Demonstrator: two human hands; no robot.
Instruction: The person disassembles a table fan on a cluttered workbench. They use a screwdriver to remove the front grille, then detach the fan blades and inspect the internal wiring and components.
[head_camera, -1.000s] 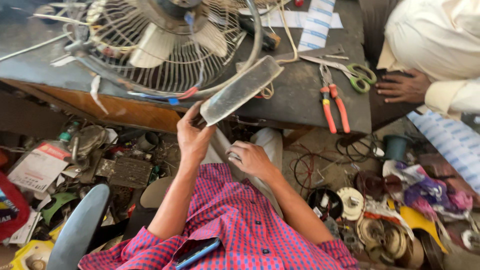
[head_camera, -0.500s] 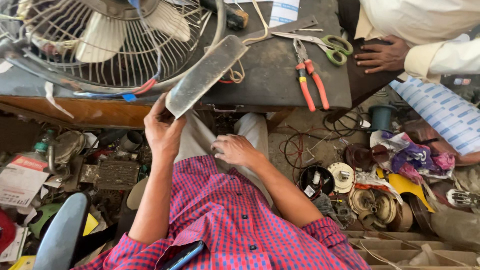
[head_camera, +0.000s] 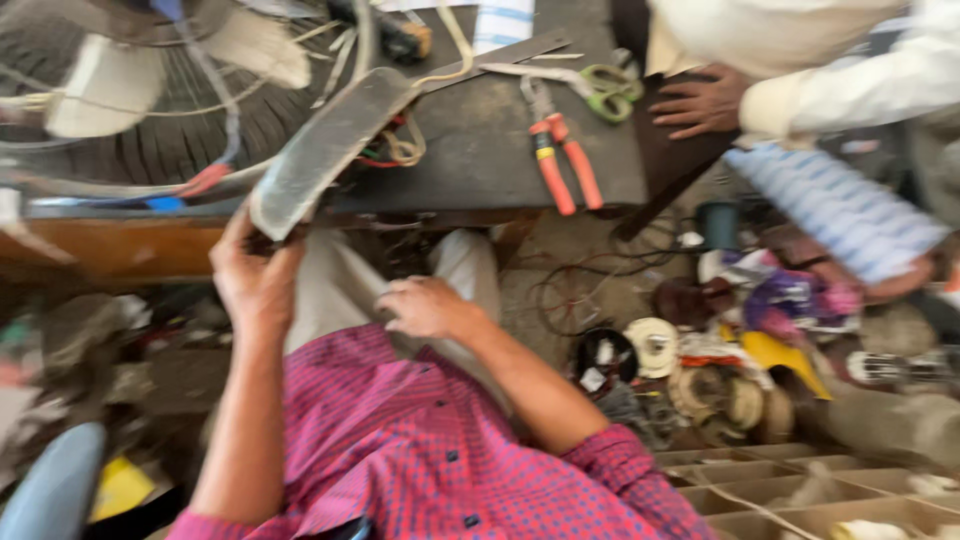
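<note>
Grey, dusty, elongated fan blade (head_camera: 325, 150)

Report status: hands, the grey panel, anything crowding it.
Left hand grips grey panel by its lower end. Right hand empty, on lap. Fan close beside panel; another person's hand on bench.

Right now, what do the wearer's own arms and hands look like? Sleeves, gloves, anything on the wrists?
Both hands are bare, no gloves: left hand, right hand. The person wears a red shirt with a fine blue check and dark buttons; its sleeves are pushed up near the elbows, leaving the forearms uncovered. No watch, ring or band shows on either wrist, though the frame is motion-blurred. Light trousers show beneath.
</note>
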